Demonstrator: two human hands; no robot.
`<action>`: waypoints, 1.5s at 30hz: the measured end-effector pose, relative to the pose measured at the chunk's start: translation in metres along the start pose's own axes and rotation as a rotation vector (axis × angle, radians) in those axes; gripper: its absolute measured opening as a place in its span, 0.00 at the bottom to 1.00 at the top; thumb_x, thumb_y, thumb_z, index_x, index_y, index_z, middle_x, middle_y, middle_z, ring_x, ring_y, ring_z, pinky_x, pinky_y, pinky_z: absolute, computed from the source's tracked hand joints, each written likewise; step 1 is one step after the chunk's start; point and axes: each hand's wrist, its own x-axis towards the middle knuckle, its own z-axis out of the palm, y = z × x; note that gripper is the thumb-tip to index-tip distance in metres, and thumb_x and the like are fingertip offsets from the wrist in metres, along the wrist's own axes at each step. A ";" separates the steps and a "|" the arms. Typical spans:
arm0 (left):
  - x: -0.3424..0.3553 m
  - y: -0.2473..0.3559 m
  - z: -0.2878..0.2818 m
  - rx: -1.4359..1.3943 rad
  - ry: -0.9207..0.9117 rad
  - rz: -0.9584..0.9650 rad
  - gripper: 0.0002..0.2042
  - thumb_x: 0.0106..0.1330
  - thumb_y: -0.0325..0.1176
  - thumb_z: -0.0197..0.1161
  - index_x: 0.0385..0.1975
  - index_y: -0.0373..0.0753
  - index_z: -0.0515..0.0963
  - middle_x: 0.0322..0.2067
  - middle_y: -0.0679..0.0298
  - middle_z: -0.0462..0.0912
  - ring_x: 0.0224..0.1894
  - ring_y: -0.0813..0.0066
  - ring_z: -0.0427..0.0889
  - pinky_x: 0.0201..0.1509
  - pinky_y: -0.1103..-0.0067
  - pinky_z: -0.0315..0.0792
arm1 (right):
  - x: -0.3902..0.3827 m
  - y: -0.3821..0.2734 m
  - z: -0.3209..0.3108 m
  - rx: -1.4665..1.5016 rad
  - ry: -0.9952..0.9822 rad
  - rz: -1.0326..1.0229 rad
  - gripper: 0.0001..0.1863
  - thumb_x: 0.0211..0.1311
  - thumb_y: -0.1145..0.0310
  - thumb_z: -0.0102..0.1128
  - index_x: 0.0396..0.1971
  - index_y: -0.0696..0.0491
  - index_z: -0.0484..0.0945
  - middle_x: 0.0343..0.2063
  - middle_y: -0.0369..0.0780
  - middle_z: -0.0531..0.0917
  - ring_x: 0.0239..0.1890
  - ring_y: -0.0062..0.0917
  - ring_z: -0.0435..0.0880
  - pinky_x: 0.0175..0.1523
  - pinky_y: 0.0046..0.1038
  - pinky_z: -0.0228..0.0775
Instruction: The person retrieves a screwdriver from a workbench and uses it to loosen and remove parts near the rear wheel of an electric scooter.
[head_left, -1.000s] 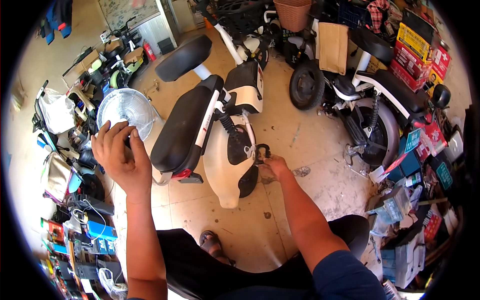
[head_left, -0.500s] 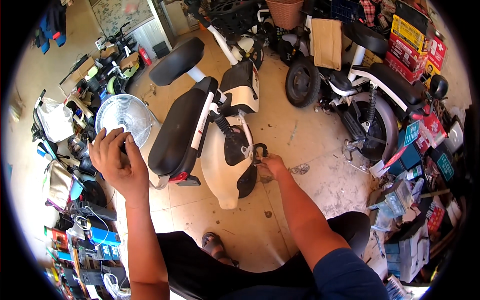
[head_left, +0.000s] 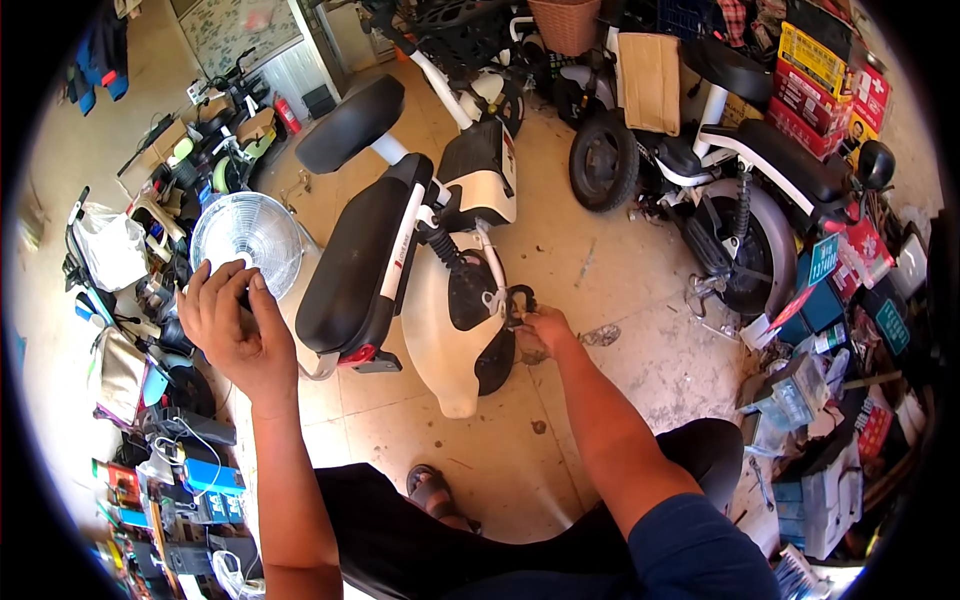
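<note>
In front of me stands a small electric scooter with a long black seat (head_left: 353, 255) and a cream rear mudguard (head_left: 440, 345). My right hand (head_left: 541, 328) reaches to the right side of its rear wheel (head_left: 495, 362). Its fingers close on a dark curved fitting (head_left: 520, 300) near the hub; the fingertips are partly hidden. My left hand (head_left: 238, 325) is raised to the left of the seat, touching nothing that I can see. Its fingers are loosely bent and a little apart, in line with a round fan (head_left: 247, 235) behind it.
At the right stands another scooter (head_left: 750, 250), with battery-like boxes (head_left: 815, 95) stacked behind. A loose-looking black tyre (head_left: 604, 163) and a cardboard sheet (head_left: 650, 85) are farther back. Tools and parts crowd both sides. A red fire extinguisher (head_left: 287, 114) stands far left.
Both hands keep nearly the same places, the right one still at the wheel fitting. The view has shifted very slightly.
</note>
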 end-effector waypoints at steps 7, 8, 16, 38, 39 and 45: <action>0.000 0.003 0.001 0.032 -0.010 0.002 0.04 0.69 0.26 0.64 0.39 0.36 0.84 0.45 0.60 0.87 0.62 0.54 0.79 0.75 0.56 0.56 | 0.001 0.002 0.001 0.031 0.027 -0.016 0.10 0.73 0.78 0.57 0.50 0.62 0.78 0.46 0.45 0.88 0.41 0.32 0.89 0.45 0.30 0.87; 0.000 0.003 0.001 0.030 -0.005 0.001 0.04 0.69 0.26 0.64 0.39 0.36 0.84 0.45 0.60 0.87 0.61 0.54 0.79 0.75 0.57 0.57 | 0.000 0.001 0.001 0.017 0.024 -0.019 0.09 0.73 0.77 0.57 0.50 0.62 0.79 0.46 0.45 0.88 0.41 0.32 0.89 0.44 0.30 0.86; -0.003 -0.003 0.004 0.012 -0.010 -0.005 0.04 0.68 0.27 0.65 0.39 0.39 0.84 0.45 0.63 0.87 0.64 0.56 0.78 0.77 0.55 0.52 | 0.000 0.002 0.002 0.040 0.025 -0.020 0.09 0.74 0.76 0.58 0.49 0.62 0.79 0.44 0.44 0.88 0.38 0.31 0.90 0.42 0.28 0.85; -0.001 0.000 0.004 0.004 0.009 0.006 0.04 0.66 0.27 0.66 0.37 0.39 0.85 0.44 0.62 0.88 0.62 0.55 0.78 0.76 0.55 0.54 | -0.005 -0.004 0.004 0.034 0.039 0.003 0.11 0.73 0.76 0.60 0.51 0.61 0.77 0.45 0.43 0.89 0.36 0.31 0.90 0.40 0.28 0.84; -0.001 0.001 0.004 0.002 0.011 0.006 0.04 0.66 0.27 0.66 0.37 0.39 0.85 0.44 0.62 0.88 0.62 0.55 0.78 0.76 0.55 0.54 | -0.004 -0.004 0.002 0.034 0.041 0.001 0.11 0.73 0.76 0.60 0.51 0.61 0.77 0.45 0.43 0.89 0.36 0.31 0.90 0.40 0.28 0.84; 0.000 0.002 0.001 0.035 -0.002 0.022 0.04 0.70 0.28 0.65 0.37 0.36 0.83 0.44 0.60 0.87 0.62 0.54 0.78 0.76 0.56 0.56 | -0.005 -0.004 0.005 -0.032 0.018 0.009 0.11 0.75 0.74 0.59 0.53 0.59 0.78 0.49 0.42 0.88 0.45 0.30 0.90 0.49 0.29 0.86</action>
